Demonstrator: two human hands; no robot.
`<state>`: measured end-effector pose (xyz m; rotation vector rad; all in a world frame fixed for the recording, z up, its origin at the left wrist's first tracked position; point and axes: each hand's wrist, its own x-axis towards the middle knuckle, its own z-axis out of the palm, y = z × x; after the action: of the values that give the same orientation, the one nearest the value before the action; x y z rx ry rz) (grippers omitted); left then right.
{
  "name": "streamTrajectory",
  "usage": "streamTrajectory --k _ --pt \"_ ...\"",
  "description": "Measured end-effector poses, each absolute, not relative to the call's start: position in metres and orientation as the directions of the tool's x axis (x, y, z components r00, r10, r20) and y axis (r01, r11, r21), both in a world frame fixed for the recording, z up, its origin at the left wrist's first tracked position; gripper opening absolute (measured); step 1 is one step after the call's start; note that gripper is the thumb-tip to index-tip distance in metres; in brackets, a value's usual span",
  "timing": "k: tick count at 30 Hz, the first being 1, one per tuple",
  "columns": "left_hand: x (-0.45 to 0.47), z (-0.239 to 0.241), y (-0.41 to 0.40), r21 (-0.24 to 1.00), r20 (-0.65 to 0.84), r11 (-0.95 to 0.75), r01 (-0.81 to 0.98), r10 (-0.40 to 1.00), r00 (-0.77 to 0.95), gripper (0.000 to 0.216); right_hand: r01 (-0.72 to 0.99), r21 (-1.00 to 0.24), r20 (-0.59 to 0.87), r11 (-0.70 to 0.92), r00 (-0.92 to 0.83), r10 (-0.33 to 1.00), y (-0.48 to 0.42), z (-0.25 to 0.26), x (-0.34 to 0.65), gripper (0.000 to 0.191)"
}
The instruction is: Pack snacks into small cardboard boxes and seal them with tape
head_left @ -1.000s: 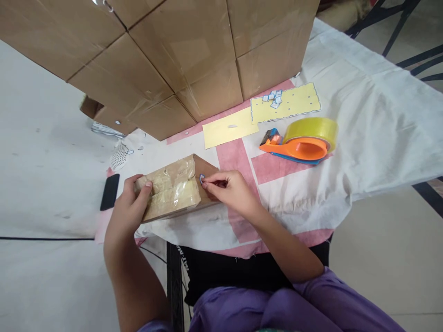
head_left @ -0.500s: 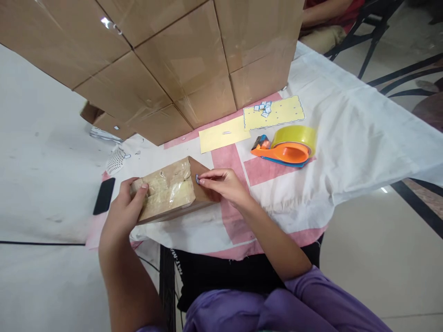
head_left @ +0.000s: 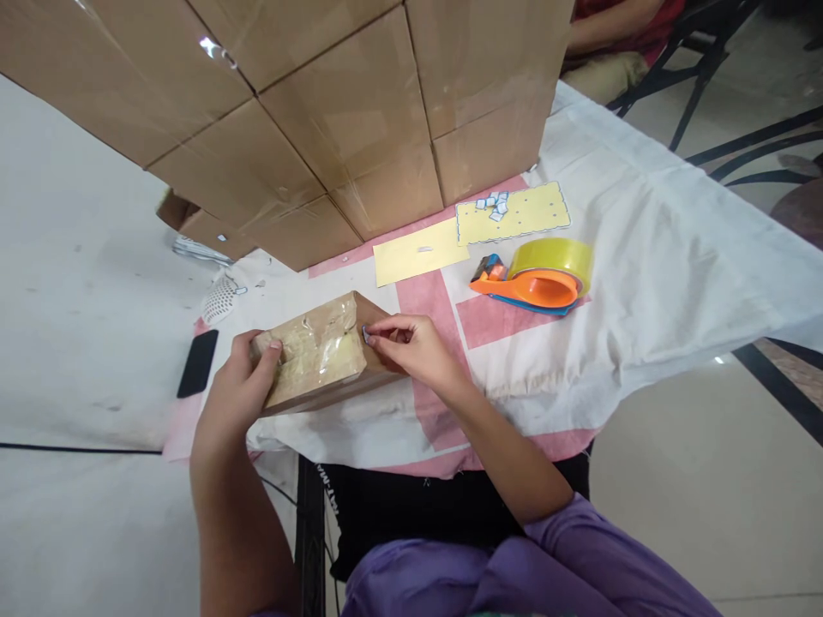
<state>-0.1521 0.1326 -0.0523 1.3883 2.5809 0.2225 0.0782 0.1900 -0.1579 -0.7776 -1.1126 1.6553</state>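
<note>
A taped cardboard box (head_left: 315,351) lies on the cloth-covered table in front of me. My left hand (head_left: 248,373) is closed round its left end, thumb on the top face. At the box's right end, my right hand (head_left: 411,343) pinches a small white paper piece with a blue edge (head_left: 366,335) against the brown side face. Whether the piece is stuck there I cannot tell. Several similar paper pieces (head_left: 495,206) lie on a yellow card with a wavy outline (head_left: 533,214), beyond my right hand.
Stacked cartons (head_left: 360,128) rise at the back. A plain yellow card (head_left: 399,261) lies before them. An orange tape dispenser (head_left: 546,289) with yellow tape (head_left: 553,253) sits to the right, a black phone-like slab (head_left: 197,363) to the left. Another person's arm (head_left: 610,26) shows at the upper right.
The view has shifted slightly. Both hands keep their places on the box, with the paper piece still at its right end.
</note>
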Motion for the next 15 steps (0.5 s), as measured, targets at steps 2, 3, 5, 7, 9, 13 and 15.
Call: streamTrajectory --k 2,3,5,7,9,13,15 --pt "-0.153 -0.052 0.132 0.245 -0.107 0.549 0.799 0.835 -0.540 0.063 -0.361 -0.926 0.014 -0.112 -0.327 0.945 0.191 -0.159 0.079 0.025" --pt "-0.153 -0.052 0.131 0.260 -0.108 0.550 0.794 0.833 -0.542 0.062 -0.359 -0.928 0.022 -0.099 -0.319 0.947 0.192 -0.159 0.080 0.025" --pt "-0.154 -0.052 0.130 0.293 -0.108 0.546 0.785 0.835 -0.540 0.060 -0.335 -0.941 0.054 -0.053 -0.302 0.952 0.195 -0.156 0.084 0.022" --pt "-0.155 -0.053 0.129 0.321 -0.103 0.540 0.778 0.837 -0.538 0.059 -0.298 -0.955 0.099 0.010 -0.283 0.954 0.198 -0.152 0.090 0.019" --pt "-0.156 -0.054 0.128 0.337 -0.097 0.540 0.771 0.835 -0.542 0.060 -0.266 -0.962 0.126 0.055 -0.258 0.958 0.201 -0.149 0.097 0.018" --pt "-0.161 -0.057 0.129 0.342 -0.081 0.539 0.769 0.833 -0.548 0.062 -0.188 -0.977 0.148 0.103 -0.245 0.958 0.204 -0.143 0.118 0.032" --pt "-0.165 -0.059 0.130 0.339 -0.084 0.541 0.770 0.833 -0.547 0.062 -0.113 -0.968 0.248 0.223 -0.351 0.903 0.204 -0.142 0.127 0.063"
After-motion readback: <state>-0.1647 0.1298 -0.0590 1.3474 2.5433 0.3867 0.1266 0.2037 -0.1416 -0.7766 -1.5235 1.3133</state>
